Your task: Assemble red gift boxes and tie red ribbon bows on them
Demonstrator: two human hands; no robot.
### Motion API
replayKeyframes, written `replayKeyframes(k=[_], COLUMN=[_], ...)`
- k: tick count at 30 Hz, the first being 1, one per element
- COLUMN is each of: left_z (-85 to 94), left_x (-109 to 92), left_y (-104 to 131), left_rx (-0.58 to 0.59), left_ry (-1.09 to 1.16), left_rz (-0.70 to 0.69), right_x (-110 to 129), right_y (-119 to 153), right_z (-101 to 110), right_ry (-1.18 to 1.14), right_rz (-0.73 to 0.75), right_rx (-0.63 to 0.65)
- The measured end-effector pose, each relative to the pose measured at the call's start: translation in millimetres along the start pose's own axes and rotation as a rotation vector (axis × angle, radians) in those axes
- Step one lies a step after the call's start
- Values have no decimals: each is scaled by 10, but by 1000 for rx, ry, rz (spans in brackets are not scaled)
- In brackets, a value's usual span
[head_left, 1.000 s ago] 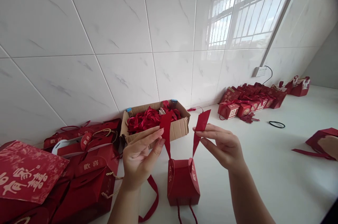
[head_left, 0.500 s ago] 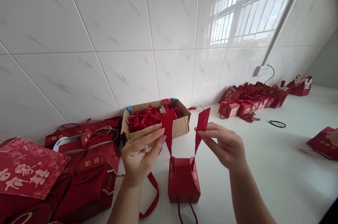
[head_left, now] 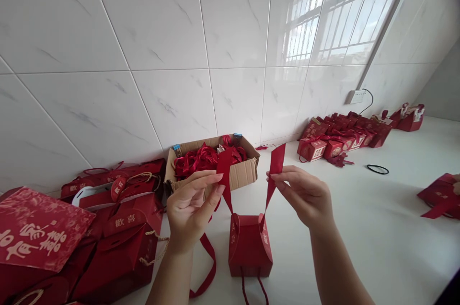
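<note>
With left hand (head_left: 194, 206) and right hand (head_left: 305, 194), pinches two red ribbon strips (head_left: 223, 166), one apiece, thumb against fingers, just above a red box (head_left: 250, 254) on the white table (head_left: 370, 233). Apparently already threaded through the box's top; not yet tied.

Bench (head_left: 354, 228): open lane between right forearm (head_left: 332, 266) and far-right box (head_left: 436, 190); black ring (head_left: 379, 173) flat toward its back. Obstructions: piled boxes (head_left: 118, 257), left; along back edge, carton (head_left: 244, 176), then small boxes (head_left: 334, 147) rightward.
</note>
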State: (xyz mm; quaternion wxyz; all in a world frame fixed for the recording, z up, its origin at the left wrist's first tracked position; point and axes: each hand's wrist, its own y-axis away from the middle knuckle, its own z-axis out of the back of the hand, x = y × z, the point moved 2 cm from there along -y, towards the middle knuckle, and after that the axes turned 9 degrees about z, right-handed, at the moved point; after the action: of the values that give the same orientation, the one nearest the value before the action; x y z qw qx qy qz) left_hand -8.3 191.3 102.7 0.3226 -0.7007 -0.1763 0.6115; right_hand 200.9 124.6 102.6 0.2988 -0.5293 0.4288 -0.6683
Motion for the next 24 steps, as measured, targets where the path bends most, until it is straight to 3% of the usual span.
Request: replayKeyframes(k=[6, 11, 15, 19, 24], left_z=[-90, -249, -286, -284, -280], left_x=[-56, -89, -54, -3, -33], left_y=[24, 15, 2, 1, -9], left_rx=[101, 262, 232, 232, 237], left_ry=[-61, -110, -129, -153, -127], left_rz=[75, 344, 460, 471, 485], right_x=[-42, -103, -82, -71, -130], right_y=[28, 52, 48, 49, 55], right_z=[-169, -286, -303, -332, -363], right_ry=[-159, -188, -229, -387, -307], right_rz=[-259, -449, -484, -504, -505], right_rx=[32, 136, 207, 270, 212])
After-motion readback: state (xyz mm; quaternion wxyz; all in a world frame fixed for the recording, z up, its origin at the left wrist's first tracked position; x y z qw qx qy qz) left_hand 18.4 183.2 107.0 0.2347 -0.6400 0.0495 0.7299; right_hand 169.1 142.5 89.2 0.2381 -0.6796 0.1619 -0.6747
